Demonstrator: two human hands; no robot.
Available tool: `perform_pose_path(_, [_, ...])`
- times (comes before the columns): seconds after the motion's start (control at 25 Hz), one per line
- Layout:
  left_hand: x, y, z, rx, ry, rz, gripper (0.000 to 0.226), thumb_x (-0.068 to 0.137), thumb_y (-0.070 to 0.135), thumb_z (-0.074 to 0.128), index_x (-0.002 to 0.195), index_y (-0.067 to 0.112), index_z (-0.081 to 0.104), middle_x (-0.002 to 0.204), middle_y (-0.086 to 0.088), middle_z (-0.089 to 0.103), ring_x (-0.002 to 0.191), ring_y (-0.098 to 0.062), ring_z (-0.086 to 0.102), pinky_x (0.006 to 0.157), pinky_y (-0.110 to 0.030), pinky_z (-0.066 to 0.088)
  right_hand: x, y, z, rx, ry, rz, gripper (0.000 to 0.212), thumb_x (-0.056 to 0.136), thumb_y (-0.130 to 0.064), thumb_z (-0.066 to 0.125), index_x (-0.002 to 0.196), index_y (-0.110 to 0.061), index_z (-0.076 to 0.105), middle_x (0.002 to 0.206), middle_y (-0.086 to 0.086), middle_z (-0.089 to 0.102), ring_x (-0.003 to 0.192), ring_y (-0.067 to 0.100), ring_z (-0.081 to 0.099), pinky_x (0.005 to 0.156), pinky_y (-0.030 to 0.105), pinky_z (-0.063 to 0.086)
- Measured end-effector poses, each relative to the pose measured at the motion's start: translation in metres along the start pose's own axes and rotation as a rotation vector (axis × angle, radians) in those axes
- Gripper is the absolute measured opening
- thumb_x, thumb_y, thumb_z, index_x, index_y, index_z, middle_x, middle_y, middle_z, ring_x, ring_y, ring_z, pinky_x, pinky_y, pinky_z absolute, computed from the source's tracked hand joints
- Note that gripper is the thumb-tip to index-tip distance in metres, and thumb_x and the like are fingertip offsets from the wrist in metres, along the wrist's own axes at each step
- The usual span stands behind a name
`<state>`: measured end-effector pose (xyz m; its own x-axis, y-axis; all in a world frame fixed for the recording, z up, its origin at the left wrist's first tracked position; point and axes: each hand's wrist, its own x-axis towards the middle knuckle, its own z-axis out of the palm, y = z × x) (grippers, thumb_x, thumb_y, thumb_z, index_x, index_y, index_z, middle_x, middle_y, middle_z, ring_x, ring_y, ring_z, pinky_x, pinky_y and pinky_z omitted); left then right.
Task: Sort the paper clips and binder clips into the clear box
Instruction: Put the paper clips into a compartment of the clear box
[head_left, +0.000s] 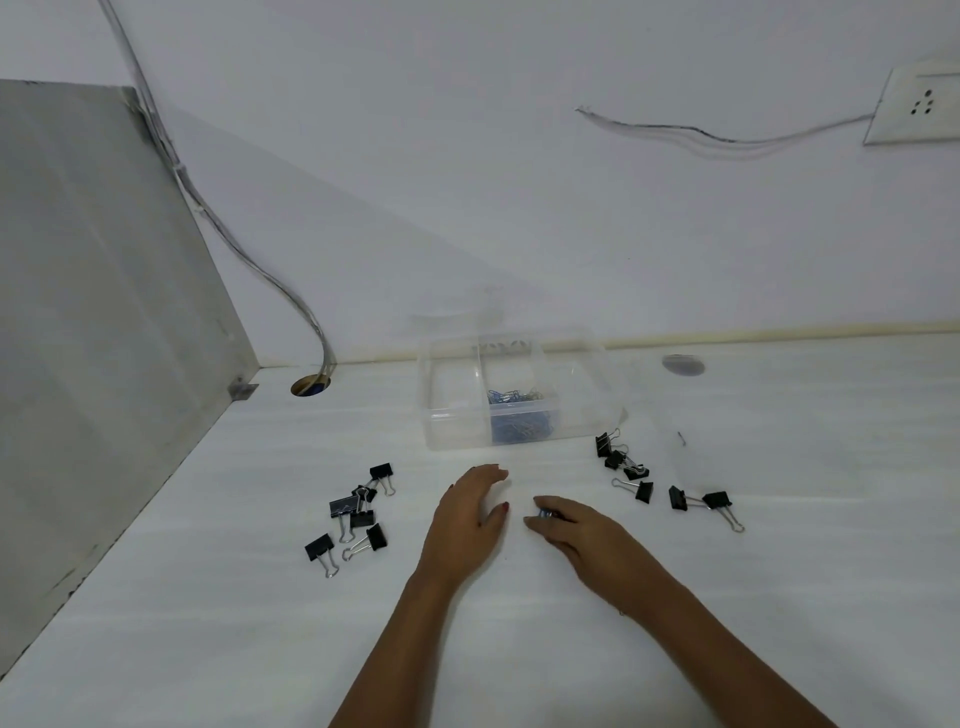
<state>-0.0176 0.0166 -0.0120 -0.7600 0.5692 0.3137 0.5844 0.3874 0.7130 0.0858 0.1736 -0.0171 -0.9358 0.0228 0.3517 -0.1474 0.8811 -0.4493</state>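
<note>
Left hand (470, 512) flat, open on counter (519, 649). Right hand (569, 525) pinches paper clips (545, 513); more lie inside clear box (457, 431).

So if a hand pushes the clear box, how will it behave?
The clear box looks like thin plastic, and only a small heap of paper clips lies in its middle compartment, so it is probably light. On the smooth white desk it would likely slide rather than tip, being low and wide.
</note>
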Motion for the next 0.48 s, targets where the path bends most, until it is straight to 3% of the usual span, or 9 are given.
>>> perform_pose_path(0.08, [0.010,0.000,0.005,0.175,-0.092,0.001,0.041,0.088,0.027,0.052,0.127,0.016,0.050,0.138,-0.003,0.048,0.132,-0.019,0.039,0.108,-0.033,0.029,0.001,-0.001,-0.001,-0.045,-0.026,0.031,0.034,0.091,-0.013,0.048,0.124,-0.016,0.055,0.135,-0.001,0.049,0.125,0.015,0.044,0.102,0.015,0.025])
perform_pose_path(0.12, [0.014,-0.001,0.006,0.247,-0.122,-0.006,0.042,0.089,0.032,0.050,0.129,0.018,0.048,0.141,-0.001,0.046,0.134,-0.018,0.035,0.109,-0.034,0.027,0.003,-0.001,0.000,-0.092,-0.003,0.009,0.033,0.085,-0.008,0.054,0.117,-0.013,0.060,0.127,0.003,0.057,0.117,0.019,0.053,0.098,0.017,0.034])
perform_pose_path(0.2, [0.017,-0.002,0.009,0.329,-0.138,-0.027,0.047,0.088,0.043,0.040,0.129,0.020,0.047,0.143,0.001,0.043,0.138,-0.020,0.030,0.112,-0.040,0.026,0.006,0.001,0.001,-0.156,0.061,-0.046,0.031,0.066,0.001,0.069,0.094,-0.011,0.068,0.096,0.004,0.070,0.086,0.023,0.066,0.072,0.017,0.051])
perform_pose_path(0.24, [0.016,-0.002,0.010,0.348,-0.130,-0.030,0.052,0.086,0.047,0.034,0.129,0.021,0.047,0.143,0.001,0.043,0.138,-0.020,0.029,0.113,-0.042,0.026,0.011,0.005,0.001,-0.193,0.101,-0.057,0.031,0.059,0.004,0.074,0.085,-0.012,0.068,0.084,0.003,0.070,0.074,0.021,0.065,0.060,0.016,0.050])
perform_pose_path(0.32, [0.014,0.000,0.012,0.352,-0.115,-0.033,0.061,0.082,0.053,0.026,0.129,0.021,0.047,0.144,0.001,0.042,0.139,-0.021,0.028,0.114,-0.043,0.024,0.025,0.005,0.001,-0.149,0.184,-0.003,0.026,0.056,0.006,0.074,0.076,-0.010,0.070,0.074,0.003,0.070,0.065,0.020,0.065,0.056,0.017,0.046])
perform_pose_path(0.4, [0.013,0.001,0.012,0.349,-0.118,-0.043,0.057,0.084,0.050,0.030,0.131,0.021,0.045,0.146,0.001,0.040,0.140,-0.021,0.026,0.115,-0.042,0.020,0.041,-0.002,-0.007,0.194,0.359,0.246,0.016,0.067,0.007,0.069,0.078,-0.004,0.073,0.076,0.005,0.072,0.067,0.014,0.064,0.062,0.012,0.047])
perform_pose_path(0.48, [0.014,0.002,0.011,0.350,-0.122,-0.043,0.049,0.088,0.043,0.037,0.132,0.022,0.044,0.147,0.002,0.039,0.141,-0.020,0.023,0.115,-0.040,0.017,0.062,-0.007,-0.024,0.780,0.368,0.573,0.015,0.071,0.006,0.069,0.084,0.000,0.072,0.077,0.009,0.071,0.068,0.013,0.064,0.063,0.007,0.051])
